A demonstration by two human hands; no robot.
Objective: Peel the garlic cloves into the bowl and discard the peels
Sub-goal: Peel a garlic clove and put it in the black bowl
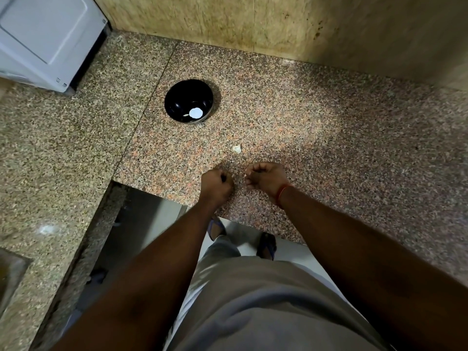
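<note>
Peeling looks to be the step in hand: both hands hover low over the near edge of the worktop (329, 127), close together but apart. The left hand (218, 184) is clenched into a fist; whether it encloses a clove I cannot tell. The right hand (266, 179) has its fingers curled inward, and a tiny pale fleck shows at its fingertips, perhaps a scrap of peel or a clove tip, too small to be sure. 1 pale piece (237, 148), likely a clove or a peel, lies on the worktop just beyond the hands. The bowl (177, 97), black, sits farther back and to the left, well apart from the hands, with something white in its bottom, possibly peeled garlic or a glare spot. Judging from this, the next move calls for stripping whatever is pinched, carrying the bare clove across to the bowl, then gathering the loose peel for discarding.
</note>
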